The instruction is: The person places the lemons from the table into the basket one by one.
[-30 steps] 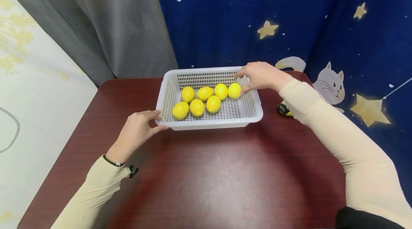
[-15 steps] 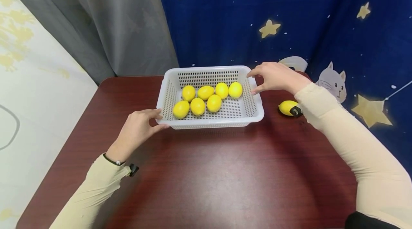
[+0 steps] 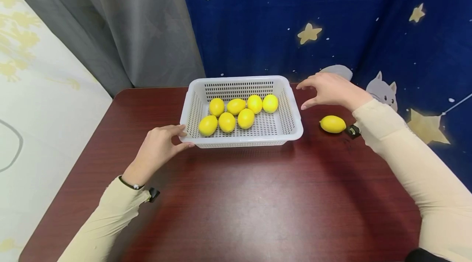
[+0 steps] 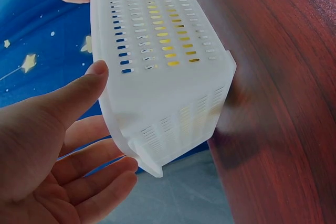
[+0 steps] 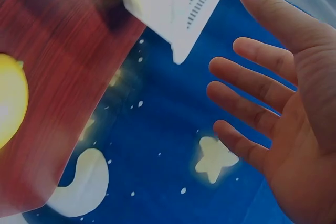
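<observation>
A white slotted plastic basket (image 3: 243,142) stands toward the back of the table with several lemons (image 3: 246,118) lying inside. My left hand (image 3: 156,147) holds its near left corner, the thumb along the front rim and the fingers at the left side. In the left wrist view the thumb (image 4: 94,72) lies against the rim. Just beyond the basket's right end, my right hand (image 3: 332,90) hovers with fingers spread and nothing in its grasp. The right wrist view shows its bare palm (image 5: 294,145). One more lemon (image 3: 332,124) lies on the table below the right wrist.
The dark red wooden table (image 3: 243,196) reaches back to a blue star-patterned curtain (image 3: 258,24) and a grey curtain (image 3: 147,28). A pale wall (image 3: 37,131) borders it on the left. A small black wrist device (image 3: 352,131) sits beside the single lemon in the head view.
My right hand has drawn back rightward from the lemon at the basket's right end, leaving that lemon inside. The single lemon outside has come into full view. My left hand stays at its corner.
</observation>
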The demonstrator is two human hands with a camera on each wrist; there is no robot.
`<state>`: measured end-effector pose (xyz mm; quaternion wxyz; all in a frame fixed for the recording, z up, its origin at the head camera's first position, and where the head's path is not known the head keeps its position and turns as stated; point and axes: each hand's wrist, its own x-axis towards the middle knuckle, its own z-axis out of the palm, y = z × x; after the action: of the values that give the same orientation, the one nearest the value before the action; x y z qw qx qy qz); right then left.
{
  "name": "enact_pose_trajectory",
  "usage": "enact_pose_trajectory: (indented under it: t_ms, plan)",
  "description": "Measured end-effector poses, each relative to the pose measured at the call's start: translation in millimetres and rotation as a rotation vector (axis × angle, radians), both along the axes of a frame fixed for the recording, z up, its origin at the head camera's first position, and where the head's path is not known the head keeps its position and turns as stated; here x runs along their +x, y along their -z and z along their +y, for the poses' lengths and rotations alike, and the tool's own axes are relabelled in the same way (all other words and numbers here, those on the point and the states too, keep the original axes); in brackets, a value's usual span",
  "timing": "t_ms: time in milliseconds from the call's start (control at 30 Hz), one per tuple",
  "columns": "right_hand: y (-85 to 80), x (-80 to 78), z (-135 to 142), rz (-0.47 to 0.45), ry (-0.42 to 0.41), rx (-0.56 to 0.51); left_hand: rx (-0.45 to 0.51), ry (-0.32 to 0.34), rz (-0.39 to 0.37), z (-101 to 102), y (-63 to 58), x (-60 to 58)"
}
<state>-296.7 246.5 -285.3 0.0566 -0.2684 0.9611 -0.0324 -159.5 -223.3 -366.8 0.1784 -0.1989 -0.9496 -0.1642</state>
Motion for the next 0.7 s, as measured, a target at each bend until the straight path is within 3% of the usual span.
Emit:
enact_pose_trajectory:
  t_ms: [700]
  plan:
    - [11.9, 6.0, 34.5, -0.032, 0.092, -0.013, 0.002, -0.001, -0.015, 0.1, -0.7, 0.9]
